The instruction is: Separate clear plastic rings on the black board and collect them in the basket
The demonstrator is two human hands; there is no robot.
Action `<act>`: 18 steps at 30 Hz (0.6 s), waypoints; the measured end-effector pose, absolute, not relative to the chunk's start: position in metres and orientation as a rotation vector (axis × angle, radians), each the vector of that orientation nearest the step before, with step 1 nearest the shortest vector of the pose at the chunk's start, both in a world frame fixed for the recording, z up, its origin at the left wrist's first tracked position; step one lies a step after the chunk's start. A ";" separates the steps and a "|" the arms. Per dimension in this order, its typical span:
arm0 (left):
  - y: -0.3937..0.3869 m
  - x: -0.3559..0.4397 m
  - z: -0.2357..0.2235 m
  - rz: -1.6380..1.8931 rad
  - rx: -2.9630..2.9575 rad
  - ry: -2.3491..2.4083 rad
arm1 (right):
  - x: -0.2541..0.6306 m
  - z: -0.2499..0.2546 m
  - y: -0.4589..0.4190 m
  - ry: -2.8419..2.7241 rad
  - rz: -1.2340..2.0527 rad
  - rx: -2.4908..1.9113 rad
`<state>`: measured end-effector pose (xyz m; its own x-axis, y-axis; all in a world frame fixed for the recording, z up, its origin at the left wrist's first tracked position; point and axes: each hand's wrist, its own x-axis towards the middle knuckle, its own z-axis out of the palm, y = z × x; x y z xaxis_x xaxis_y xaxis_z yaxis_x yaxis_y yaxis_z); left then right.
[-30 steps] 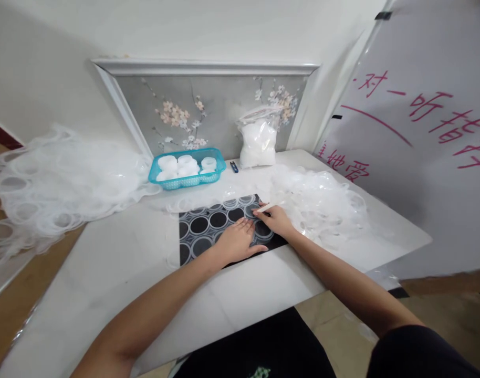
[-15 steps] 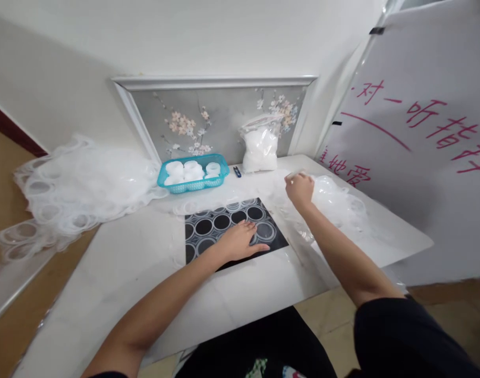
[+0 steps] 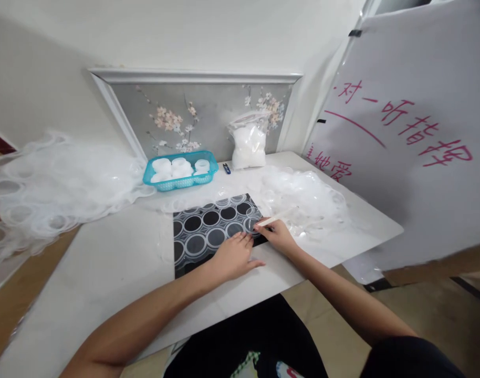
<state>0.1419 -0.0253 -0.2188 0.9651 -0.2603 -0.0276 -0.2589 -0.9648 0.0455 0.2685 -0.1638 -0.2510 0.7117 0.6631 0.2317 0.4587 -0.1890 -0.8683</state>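
A black sheet [image 3: 206, 254] lies on the table under a clear plastic film patterned with rows of rings [image 3: 196, 243]. My left hand [image 3: 235, 257] rests flat on the front right part of the sheet, fingers stretched and thumb apart. Beside its fingertips, at the sheet's right edge, my right hand [image 3: 278, 236] is closed on a slim white stick [image 3: 267, 221]. The tip of the stick lies close to the ring at that edge. Whether it touches the film I cannot tell.
A blue plastic basket [image 3: 148, 177] with several white ring stacks stands at the back. Right of it are small blue thread snips [image 3: 226, 168] and a zip bag of white material [image 3: 248, 147]. Ring-cut film heaps lie at left [image 3: 66, 178] and right [image 3: 303, 197]. A whiteboard [image 3: 421, 199] stands right.
My right hand has come from the film heap on the right to the sheet's right edge with the white stick. My left hand has shifted slightly toward the front. The view has turned a little right.
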 end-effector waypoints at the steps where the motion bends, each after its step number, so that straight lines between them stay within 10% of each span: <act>1: -0.026 0.142 -0.219 -0.066 3.074 -0.402 | 0.269 -0.250 -0.163 -0.893 0.230 -1.837; 18: -0.026 0.145 -0.216 -0.133 3.048 -0.413 | 0.256 -0.253 -0.167 -1.092 -0.041 -2.087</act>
